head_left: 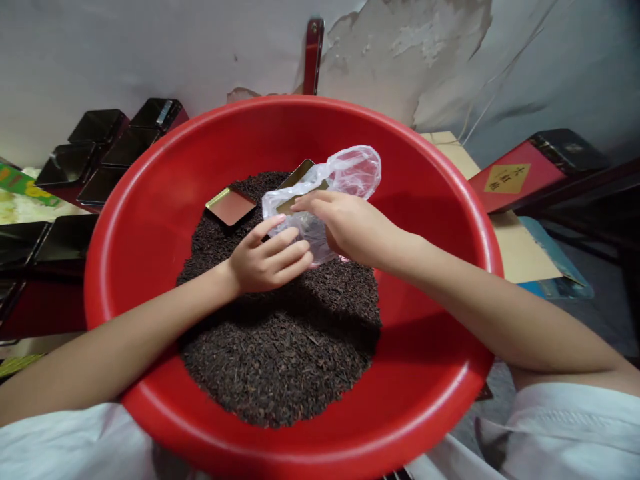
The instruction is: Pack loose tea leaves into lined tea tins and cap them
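Observation:
A clear plastic bag [320, 233] is at the middle of a large red basin [425, 167], over a heap of dark, dry tea leaves [285, 360]. My left hand [270, 260] holds the bag's near left side, thumb on its edge and fingers curved against it. From the right, my right hand [350, 223] bends over the bag's mouth, fingertips at the rim; its thumb is hidden. Part of a gold-edged tin piece [300, 173] shows behind the bag, and gold shows through the plastic. A shallow gold-rimmed tin lid [230, 207] lies on the leaves to the left.
Several dark open tins [67, 163] stand left of the basin. A red tin with a yellow label [530, 167] lies at the right, near cardboard [525, 253]. Behind the basin, a narrow red object [313, 57] leans against the peeling wall [425, 40].

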Demonstrator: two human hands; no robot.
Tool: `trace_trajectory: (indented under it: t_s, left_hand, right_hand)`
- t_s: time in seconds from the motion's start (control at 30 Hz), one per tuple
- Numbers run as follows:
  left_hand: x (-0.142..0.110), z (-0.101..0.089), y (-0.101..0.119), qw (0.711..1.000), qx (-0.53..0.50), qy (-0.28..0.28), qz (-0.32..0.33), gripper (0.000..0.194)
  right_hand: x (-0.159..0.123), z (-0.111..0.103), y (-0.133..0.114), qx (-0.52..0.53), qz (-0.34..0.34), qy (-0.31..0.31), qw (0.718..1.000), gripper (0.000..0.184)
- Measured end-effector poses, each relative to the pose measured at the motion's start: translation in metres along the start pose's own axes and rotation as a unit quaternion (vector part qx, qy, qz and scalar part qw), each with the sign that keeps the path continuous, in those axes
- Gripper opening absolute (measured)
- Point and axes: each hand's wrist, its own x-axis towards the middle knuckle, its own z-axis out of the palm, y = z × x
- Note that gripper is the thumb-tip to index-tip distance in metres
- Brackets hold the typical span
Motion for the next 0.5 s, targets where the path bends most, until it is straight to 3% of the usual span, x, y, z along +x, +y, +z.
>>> trace_trajectory:
  t_s: [0.07,0.13,0.2,0.3,0.4,0.5]
  left_hand:
    - [-0.008,0.009,-0.007,1.0,-0.014,-0.016,-0.014,0.009]
    - [-0.014,0.02,-0.02,0.998,0.0,0.009,-0.064,0.036]
    - [-0.018,0.03,-0.037,0.986,0.032,0.086,-0.137,0.071]
    - [-0.023,0.049,-0.059,0.966,0.055,0.159,-0.196,0.113]
    - [-0.031,0.071,-0.066,0.972,0.026,0.116,-0.203,0.131]
    - [-0.036,0.086,-0.059,0.968,-0.01,0.076,-0.237,0.141]
  right_hand:
    - [0.0,0.0,0.0,-0.037,0.051,-0.076,0.995,0.043]
    - [-0.002,-0.003,-0.003,-0.066,0.087,-0.146,0.983,0.049]
    - [-0.003,-0.005,-0.005,-0.068,0.104,-0.184,0.975,0.056]
    - [0.001,-0.002,0.0,-0.046,0.131,-0.174,0.975,0.051]
    - [0.008,0.007,0.011,-0.017,0.162,-0.141,0.977,0.047]
    - [0.012,0.016,0.017,-0.024,0.152,-0.117,0.981,0.046]
